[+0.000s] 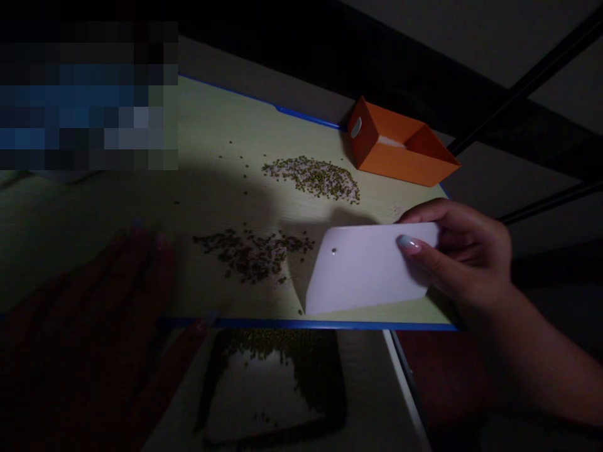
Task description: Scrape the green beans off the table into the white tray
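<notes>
My right hand (466, 254) grips a flat white scraper (367, 270), thumb on its near face and fingers behind. One small bean clings to the scraper near its upper left corner. The scraper is tilted up, its lower left corner close to the board. Just left of it lies a shadowed heap of small dark beans (254, 254). Farther back, green beans mixed with pale grains form a second heap (313, 176). My left hand (108, 295), dim and at the left, has its fingers apart and holds nothing; its thumb is near the board's front edge.
The pale board (377, 317) has a blue rim. An orange open box (405, 166) stands at the back right. Below the front edge, a dark-bordered tray (200, 417) holds many green beans. Several stray beans are scattered on the board. The upper left is pixelated.
</notes>
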A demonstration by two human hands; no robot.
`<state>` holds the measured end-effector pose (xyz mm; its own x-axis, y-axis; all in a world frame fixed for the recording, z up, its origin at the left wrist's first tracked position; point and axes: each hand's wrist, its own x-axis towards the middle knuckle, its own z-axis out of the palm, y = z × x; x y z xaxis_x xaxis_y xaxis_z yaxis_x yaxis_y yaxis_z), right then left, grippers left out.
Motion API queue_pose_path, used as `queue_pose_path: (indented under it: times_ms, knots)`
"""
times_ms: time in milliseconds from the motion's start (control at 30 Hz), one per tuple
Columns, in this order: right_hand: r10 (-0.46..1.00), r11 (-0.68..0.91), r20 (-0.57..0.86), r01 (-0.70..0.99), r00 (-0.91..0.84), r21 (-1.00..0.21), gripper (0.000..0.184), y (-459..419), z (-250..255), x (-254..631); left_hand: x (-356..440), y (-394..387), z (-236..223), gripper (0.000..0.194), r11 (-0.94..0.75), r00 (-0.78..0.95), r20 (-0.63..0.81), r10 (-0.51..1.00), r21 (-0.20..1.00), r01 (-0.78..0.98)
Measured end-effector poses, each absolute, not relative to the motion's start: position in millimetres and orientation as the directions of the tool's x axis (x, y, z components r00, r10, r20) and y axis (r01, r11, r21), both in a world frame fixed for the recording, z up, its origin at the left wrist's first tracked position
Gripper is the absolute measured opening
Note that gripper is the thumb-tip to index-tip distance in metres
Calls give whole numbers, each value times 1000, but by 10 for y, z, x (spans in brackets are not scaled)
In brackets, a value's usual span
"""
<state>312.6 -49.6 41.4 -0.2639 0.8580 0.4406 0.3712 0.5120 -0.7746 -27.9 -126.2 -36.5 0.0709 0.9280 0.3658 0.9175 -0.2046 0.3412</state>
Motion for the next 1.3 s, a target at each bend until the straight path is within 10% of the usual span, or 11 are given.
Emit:
queue_pose_path:
  times_ms: [867, 1300]
  knots:
    - [849, 528, 476, 413, -229, -742, 17, -460, 388, 3091, -275, -1247, -348, 76, -268, 145, 394, 908, 278, 922]
    - [702, 687, 657, 504, -274, -524, 19, -409, 310, 3137, -246, -1260, -326, 78, -239, 110, 386, 916, 306, 921]
